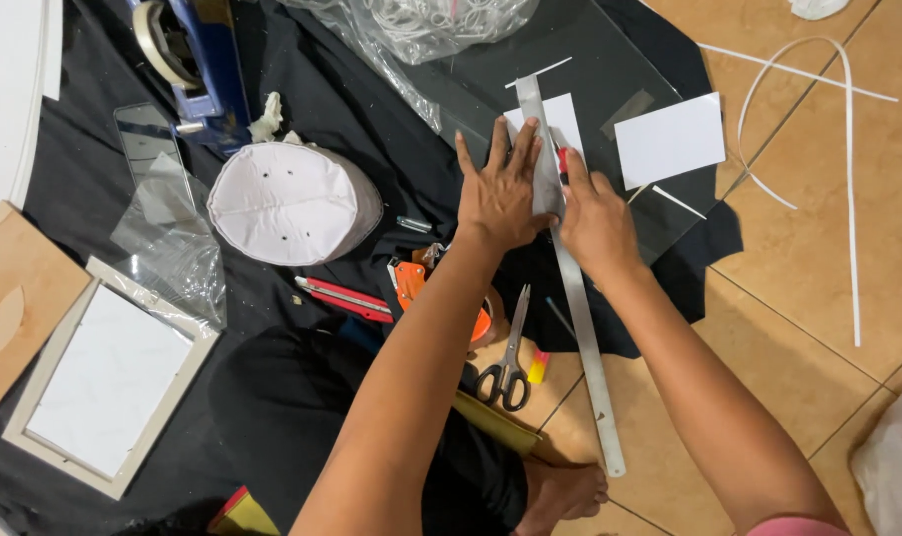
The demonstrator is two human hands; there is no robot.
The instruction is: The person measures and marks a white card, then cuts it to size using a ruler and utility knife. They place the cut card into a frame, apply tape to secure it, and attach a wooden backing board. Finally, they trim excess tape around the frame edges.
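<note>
My left hand (pixel 500 194) lies flat with fingers spread, pressing a long metal ruler (pixel 580 318) onto a white card (pixel 567 121) that rests on a dark glass sheet (pixel 610 60). My right hand (pixel 592 213) sits against the ruler's right edge, closed on a small red-tipped cutter (pixel 563 157) whose tip meets the card. The ruler runs from the card down past my foot (pixel 568 493).
A second white card (pixel 669 139) lies to the right, with thin white strips (pixel 848 179) on the tiled floor. Scissors (pixel 508 357), a red utility knife (pixel 344 298), a white cap (pixel 294 201), a tape dispenser (pixel 198 60) and a picture frame (pixel 108 377) lie on black cloth.
</note>
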